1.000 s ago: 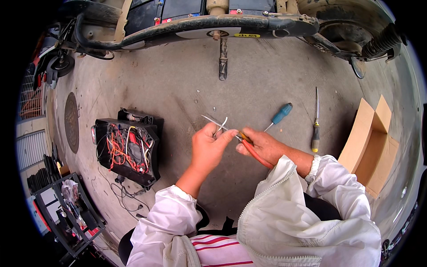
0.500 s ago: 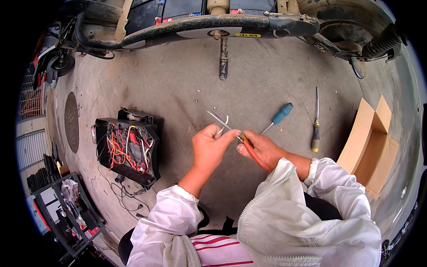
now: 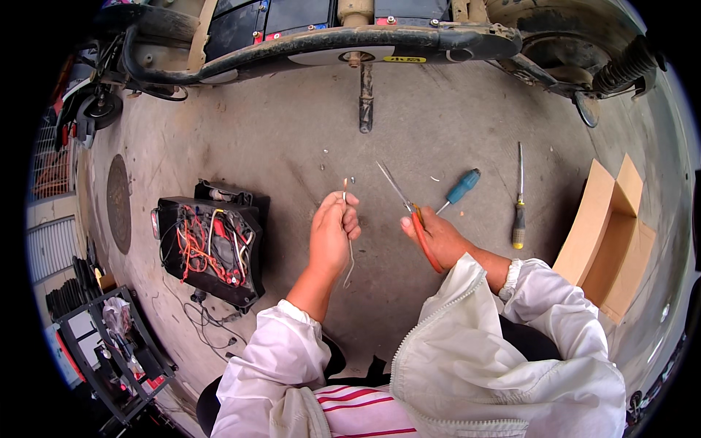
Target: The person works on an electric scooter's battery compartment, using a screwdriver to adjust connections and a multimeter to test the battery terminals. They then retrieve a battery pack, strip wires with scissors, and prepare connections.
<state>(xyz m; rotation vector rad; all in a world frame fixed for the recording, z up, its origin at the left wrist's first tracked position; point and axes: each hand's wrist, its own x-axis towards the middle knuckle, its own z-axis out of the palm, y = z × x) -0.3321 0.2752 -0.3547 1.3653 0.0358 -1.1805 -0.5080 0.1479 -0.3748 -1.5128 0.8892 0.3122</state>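
My left hand (image 3: 332, 232) is closed, pinching a white wire (image 3: 352, 264). A short bare copper end stands up above the fingertips, and the wire's tail hangs below the hand. To the right, my right hand (image 3: 438, 235) grips a pair of scissors (image 3: 426, 248) by the red-orange handles. The slim blades point up and left, slightly parted, apart from the wire. Just beyond that hand, a screwdriver with a blue handle (image 3: 463, 187) lies on the floor. A small white scrap (image 3: 434, 179) sits left of it.
An open black case (image 3: 212, 244) full of red and white wires is at the left, its cables trailing. Farther right lie a yellow-and-black screwdriver (image 3: 519, 212) and an open cardboard box (image 3: 610, 241). A vehicle frame (image 3: 314, 50) with batteries spans the far side; its stand (image 3: 366, 102) juts nearer.
The hands have moved apart, and the scissors have come away from the wire. Copper now shows at the wire's end. A white scrap has appeared on the floor.
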